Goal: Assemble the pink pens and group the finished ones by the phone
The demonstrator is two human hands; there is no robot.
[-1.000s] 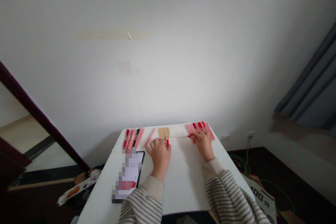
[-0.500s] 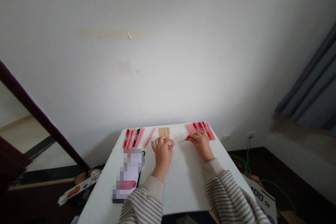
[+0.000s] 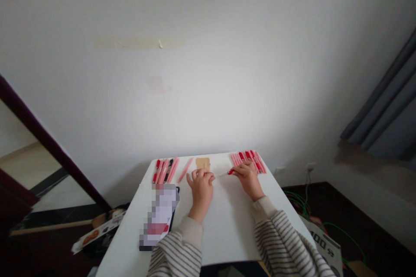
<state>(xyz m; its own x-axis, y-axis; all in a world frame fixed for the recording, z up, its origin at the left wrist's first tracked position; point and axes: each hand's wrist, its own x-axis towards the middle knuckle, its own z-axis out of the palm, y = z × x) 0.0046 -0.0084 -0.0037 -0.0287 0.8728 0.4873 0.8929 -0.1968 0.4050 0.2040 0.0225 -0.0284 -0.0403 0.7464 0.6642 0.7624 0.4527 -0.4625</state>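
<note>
My right hand (image 3: 248,177) pinches a red pen (image 3: 231,172), its tip pointing left towards my other hand. A thin, pale, see-through piece (image 3: 221,175) stretches from the pen's tip to the fingers of my left hand (image 3: 201,188). That hand is closed in a pinch with its fingers bent over. A bit of red shows at its fingertips, but what it holds is mostly hidden. Both hands are just above the white table (image 3: 224,233). Right beside my right hand lies a row of pink and red pens (image 3: 248,160).
More pink, red and black pens (image 3: 165,171) lie at the table's far left, with one pink pen (image 3: 185,170) apart from them. A tan patch (image 3: 203,163) is behind my left hand. A blurred phone-like object (image 3: 160,216) lies at left. The wall (image 3: 208,95) rises behind.
My left fingers have closed into a tighter pinch. The see-through piece now bridges the space between both hands. My right hand has shifted slightly left with the red pen.
</note>
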